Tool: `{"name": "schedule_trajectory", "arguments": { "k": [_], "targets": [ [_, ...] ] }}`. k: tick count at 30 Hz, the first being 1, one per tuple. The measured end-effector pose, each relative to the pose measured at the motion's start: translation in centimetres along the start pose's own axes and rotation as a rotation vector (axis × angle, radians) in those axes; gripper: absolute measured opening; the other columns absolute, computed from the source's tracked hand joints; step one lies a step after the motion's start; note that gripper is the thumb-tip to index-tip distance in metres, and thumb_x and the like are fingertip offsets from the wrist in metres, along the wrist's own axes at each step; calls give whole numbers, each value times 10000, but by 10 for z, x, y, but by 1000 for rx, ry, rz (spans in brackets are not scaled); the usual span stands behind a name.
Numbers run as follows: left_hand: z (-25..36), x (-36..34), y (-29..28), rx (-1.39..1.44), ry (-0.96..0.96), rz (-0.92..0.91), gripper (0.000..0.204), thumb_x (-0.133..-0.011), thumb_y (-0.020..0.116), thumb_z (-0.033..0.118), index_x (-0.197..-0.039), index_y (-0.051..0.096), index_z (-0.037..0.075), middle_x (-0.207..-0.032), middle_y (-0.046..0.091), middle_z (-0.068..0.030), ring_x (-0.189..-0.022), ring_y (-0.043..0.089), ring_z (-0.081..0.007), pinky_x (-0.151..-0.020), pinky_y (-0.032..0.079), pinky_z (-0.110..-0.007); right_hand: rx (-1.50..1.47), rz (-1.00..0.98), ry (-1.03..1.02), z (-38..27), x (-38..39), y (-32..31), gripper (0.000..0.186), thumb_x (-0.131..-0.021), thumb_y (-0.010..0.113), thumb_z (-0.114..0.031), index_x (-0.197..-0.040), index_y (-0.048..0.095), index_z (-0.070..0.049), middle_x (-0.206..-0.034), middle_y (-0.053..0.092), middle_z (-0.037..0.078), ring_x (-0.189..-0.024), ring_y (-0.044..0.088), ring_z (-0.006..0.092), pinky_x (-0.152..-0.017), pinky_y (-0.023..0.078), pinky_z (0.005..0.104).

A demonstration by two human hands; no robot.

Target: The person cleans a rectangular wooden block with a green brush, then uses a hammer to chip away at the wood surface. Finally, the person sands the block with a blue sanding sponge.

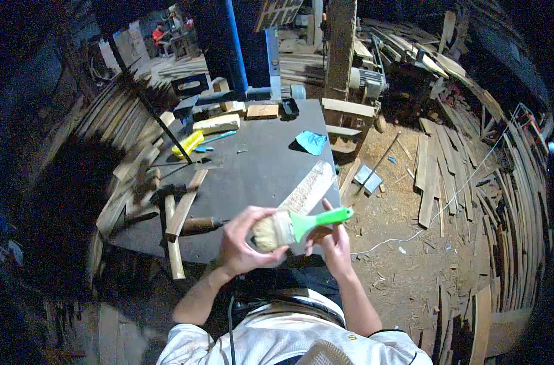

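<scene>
A wide paintbrush (301, 226) with a bright green handle and pale bristles is held level above the near edge of a grey table (246, 164). My left hand (243, 243) curls round its bristle end, with thumb and fingers on either side of the bristles. At the green handle is my right hand (335, 246), its fingers partly behind the handle and its thumb just below; the handle hides part of this grip. Just beyond the brush lies a pale, rough-faced board (308, 187).
Left on the table are a hammer-like tool (172, 234), a wooden strip (187, 204) and a brown handle (198, 225). A dark, narrow band (149, 100) slants down to the tabletop. Farther back lie a yellow object (187, 145) and blue sheet (312, 143). Planks (432, 176) cover the right floor.
</scene>
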State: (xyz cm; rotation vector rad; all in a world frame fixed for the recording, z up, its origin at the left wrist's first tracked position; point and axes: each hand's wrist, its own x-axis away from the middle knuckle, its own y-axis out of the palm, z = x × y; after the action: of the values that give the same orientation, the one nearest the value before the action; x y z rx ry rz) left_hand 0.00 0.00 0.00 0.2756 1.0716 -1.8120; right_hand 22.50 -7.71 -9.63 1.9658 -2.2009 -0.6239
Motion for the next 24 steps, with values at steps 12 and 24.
{"name": "schedule_trajectory", "arguments": {
  "k": [12,24],
  "targets": [
    [-44,55,42,-54,-117,169,859,-785,879,552,-1380,605,-4,-1373,615,-208,-1284,610,-376,-1102,487,-477,627,257,-248,-47,-103,-69,329,-1081,631,-294,-982,704,11,-768,688,41,-587,589,118,-541,476,302],
    [-44,52,44,-79,-149,301,767,-865,797,544,-1357,620,-18,-1337,641,-216,-1254,616,-382,-1097,466,-487,806,234,-583,-60,-133,-67,113,-1032,635,-76,-1063,708,4,-880,705,63,-665,638,152,-634,536,304]
  ]
}}
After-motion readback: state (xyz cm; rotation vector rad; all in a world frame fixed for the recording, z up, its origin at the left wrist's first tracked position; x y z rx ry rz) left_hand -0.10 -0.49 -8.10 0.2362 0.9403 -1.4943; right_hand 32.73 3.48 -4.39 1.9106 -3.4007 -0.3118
